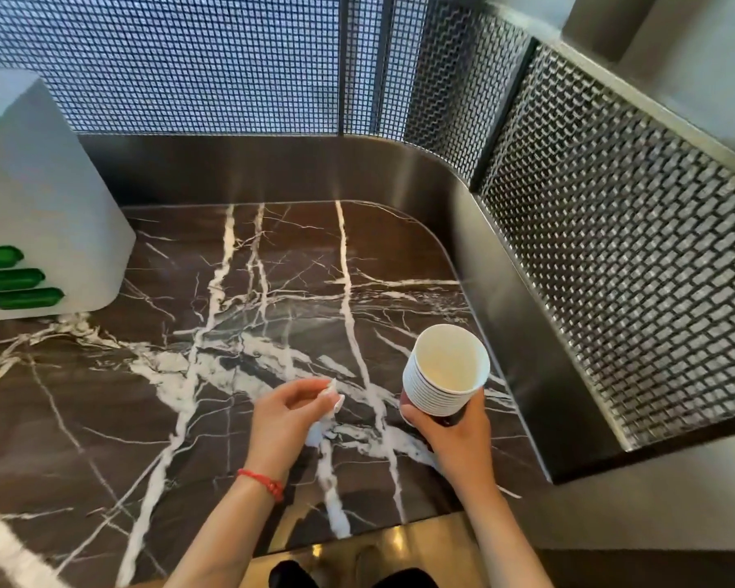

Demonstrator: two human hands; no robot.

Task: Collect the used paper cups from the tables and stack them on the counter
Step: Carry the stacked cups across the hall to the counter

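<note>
A stack of several nested paper cups (444,375), white at the rims and dark red lower down, is tilted toward me so its empty inside shows. My right hand (455,435) grips the stack round its lower part, above the right side of the dark marble counter (230,333). My left hand (291,411) hovers over the counter to the left of the stack, fingers loosely curled and holding nothing. The bottom of the stack is hidden by my right hand.
A white box-shaped device with green slots (30,248) stands at the counter's left. A brushed metal upstand (506,311) and woven metal mesh panels (612,269) wall in the back and right. The counter's front edge (357,536) is near my body.
</note>
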